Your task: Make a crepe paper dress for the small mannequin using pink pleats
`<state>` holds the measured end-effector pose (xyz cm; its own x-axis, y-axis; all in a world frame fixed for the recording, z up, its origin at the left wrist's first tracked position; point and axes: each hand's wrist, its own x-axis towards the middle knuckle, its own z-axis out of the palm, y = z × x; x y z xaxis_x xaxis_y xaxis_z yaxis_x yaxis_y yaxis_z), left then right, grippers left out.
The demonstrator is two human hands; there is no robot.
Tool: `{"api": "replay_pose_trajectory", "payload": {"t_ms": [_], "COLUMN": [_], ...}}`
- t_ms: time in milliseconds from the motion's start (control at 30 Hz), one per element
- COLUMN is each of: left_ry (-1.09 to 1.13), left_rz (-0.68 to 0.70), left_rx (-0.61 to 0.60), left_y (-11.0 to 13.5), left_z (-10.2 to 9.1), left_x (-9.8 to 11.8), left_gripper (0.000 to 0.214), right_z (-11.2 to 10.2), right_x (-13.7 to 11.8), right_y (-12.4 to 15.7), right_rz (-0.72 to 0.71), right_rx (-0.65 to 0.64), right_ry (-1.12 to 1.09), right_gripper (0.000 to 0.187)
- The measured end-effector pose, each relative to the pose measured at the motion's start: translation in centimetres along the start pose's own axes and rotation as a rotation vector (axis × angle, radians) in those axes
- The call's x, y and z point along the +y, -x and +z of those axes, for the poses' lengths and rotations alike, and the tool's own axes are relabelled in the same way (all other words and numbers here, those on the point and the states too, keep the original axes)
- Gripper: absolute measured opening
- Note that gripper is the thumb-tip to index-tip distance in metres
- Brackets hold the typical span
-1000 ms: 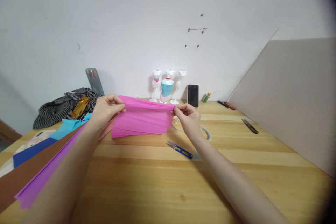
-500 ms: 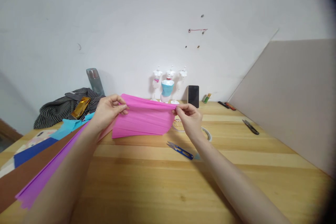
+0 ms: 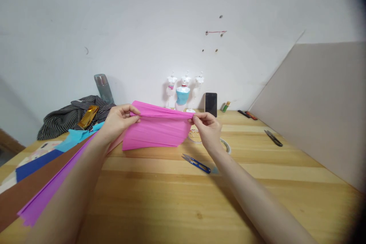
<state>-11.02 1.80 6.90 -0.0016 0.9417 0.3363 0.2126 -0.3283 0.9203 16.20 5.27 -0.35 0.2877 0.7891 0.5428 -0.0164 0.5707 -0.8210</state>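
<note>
A pleated sheet of bright pink crepe paper (image 3: 156,131) is stretched between my two hands above the table. My left hand (image 3: 121,120) pinches its folded upper edge at the left end, thumb in front. At the right end my right hand (image 3: 207,126) grips the same fold between thumb and fingers. The pink paper hangs down below the fold, and part of it rises behind. Below my right hand lies a pair of blue thread snips (image 3: 197,164), blades pointing left. A roll of tape (image 3: 226,146) is partly hidden behind my right wrist.
Coloured sheets, brown (image 3: 37,183), blue (image 3: 36,166) and purple (image 3: 54,183), lie under my left arm. Small white mannequins (image 3: 183,97), a phone (image 3: 211,105) and a bottle (image 3: 104,88) stand by the wall. Black snips (image 3: 273,138) lie right, striped cloth (image 3: 63,116) left.
The left fingers have shifted slightly along the fold, and the fold looks a little flatter. Both hands keep their grip on the pink paper.
</note>
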Motion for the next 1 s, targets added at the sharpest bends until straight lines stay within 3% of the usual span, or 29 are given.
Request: {"api": "replay_pose_trajectory", "payload": {"t_ms": [233, 533, 667, 867, 1000], "left_ry": [0.101, 0.375, 0.338, 0.101, 0.096], "left_rz": [0.026, -0.068, -0.027, 0.073, 0.069], "left_rx": [0.019, -0.002, 0.052, 0.191, 0.155], "left_y": [0.2, 0.1, 0.0, -0.4, -0.3], "left_z": [0.4, 0.9, 1.0, 1.1, 1.1], "left_x": [-0.1, -1.0, -1.1, -1.3, -1.2], "left_gripper": [0.016, 0.019, 0.019, 0.014, 0.014], "right_z": [0.0, 0.0, 0.0, 0.2, 0.2], "right_x": [0.1, 0.3, 0.4, 0.3, 0.3], "right_y": [0.0, 0.0, 0.0, 0.2, 0.2], "right_rz": [0.004, 0.012, 0.011, 0.01, 0.006], "right_rx": [-0.007, -0.01, -0.003, -0.013, -0.004], "right_ry": [-0.01, -0.008, -0.027, -0.024, -0.026], "right_gripper": [0.01, 0.009, 0.009, 0.007, 0.007]}}
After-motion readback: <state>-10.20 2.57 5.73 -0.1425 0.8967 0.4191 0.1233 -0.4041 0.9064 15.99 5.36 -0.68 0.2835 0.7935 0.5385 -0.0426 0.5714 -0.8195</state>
